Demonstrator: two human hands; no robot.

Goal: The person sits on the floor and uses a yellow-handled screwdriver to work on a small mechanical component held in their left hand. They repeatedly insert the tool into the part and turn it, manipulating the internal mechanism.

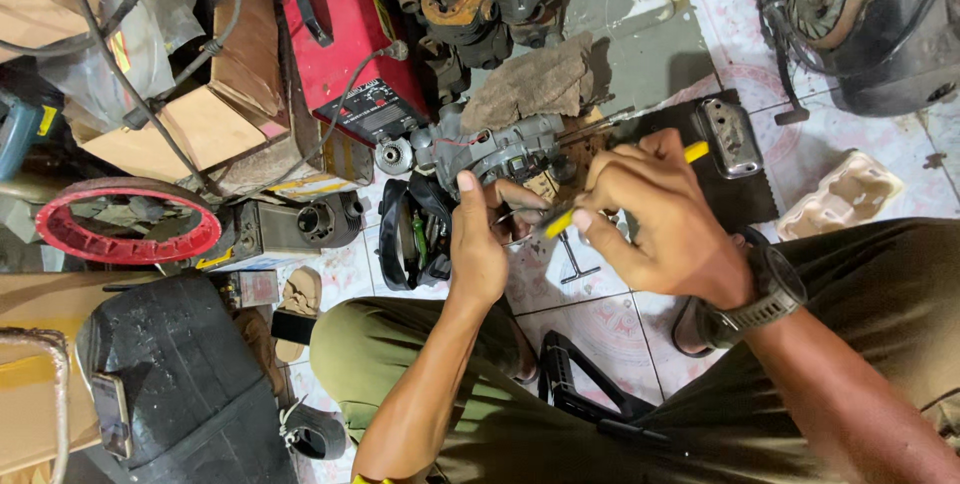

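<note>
My right hand (655, 214), with a dark watch on its wrist, grips a yellow-handled tool (560, 220) that points left toward my other hand. My left hand (480, 239) pinches a thin wire or small metal part right at the tool's tip. Both hands hover just in front of a grey engine part (490, 149) with wires that rests on the tiled floor. A black T-shaped wrench (575, 264) lies on the tiles under the hands.
A red machine (345, 34) and cardboard boxes (215, 109) stand at the back left. A red ring (125, 219), a black seat (185, 379), a brown rag (530, 84), a metal cover on a black mat (728, 139) and a large engine housing (870, 14) surround me.
</note>
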